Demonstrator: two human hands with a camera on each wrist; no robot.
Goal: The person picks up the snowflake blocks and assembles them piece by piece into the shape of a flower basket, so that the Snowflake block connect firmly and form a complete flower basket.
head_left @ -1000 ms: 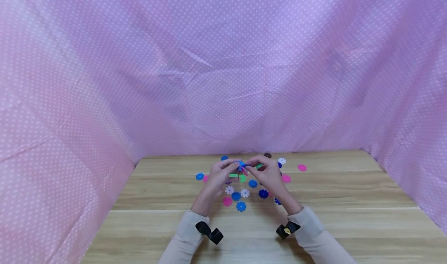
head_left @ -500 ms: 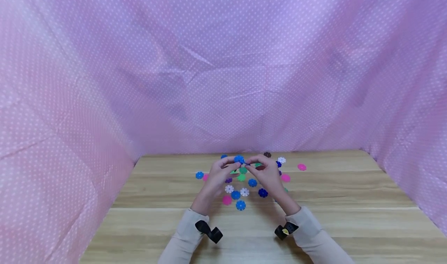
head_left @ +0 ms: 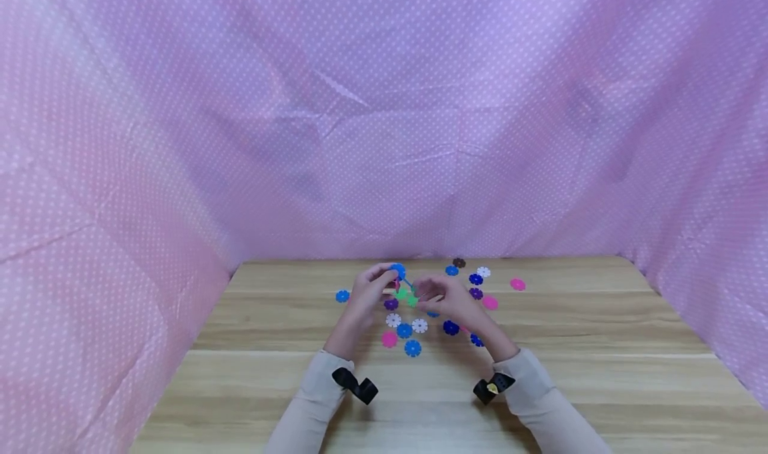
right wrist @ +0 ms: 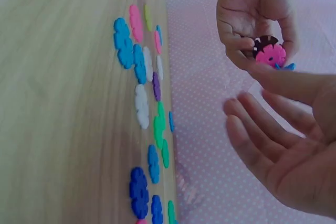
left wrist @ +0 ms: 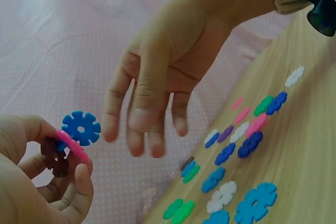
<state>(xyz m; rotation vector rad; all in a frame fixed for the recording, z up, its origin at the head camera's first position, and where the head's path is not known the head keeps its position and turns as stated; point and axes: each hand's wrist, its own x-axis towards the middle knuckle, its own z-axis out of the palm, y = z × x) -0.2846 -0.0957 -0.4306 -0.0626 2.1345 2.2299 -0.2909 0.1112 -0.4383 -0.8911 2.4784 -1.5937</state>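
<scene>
My left hand (head_left: 367, 299) pinches a small cluster of interlocking snowflake discs above the table. In the left wrist view the cluster shows a blue disc (left wrist: 81, 128), a pink disc (left wrist: 72, 146) seen nearly edge-on and a brown disc (left wrist: 55, 158) slotted together. From the right wrist side, the pink disc (right wrist: 271, 56) faces the camera, with the brown one behind it. My right hand (head_left: 451, 302) hovers just right of the cluster, fingers loosely extended and apart from it. Nothing sits between the right fingers (left wrist: 111, 111).
Loose snowflake discs lie scattered over the wooden table (head_left: 270, 374), among them a white disc (head_left: 419, 325), a pink disc (head_left: 389, 339) and a dark blue disc (head_left: 451, 328). Green discs (head_left: 412, 301) lie beneath the hands. A pink dotted cloth (head_left: 384, 141) hangs around the table.
My right hand has let go of the cluster, and its fingers have spread. My left hand has shifted a little left, carrying the joined discs and turning them.
</scene>
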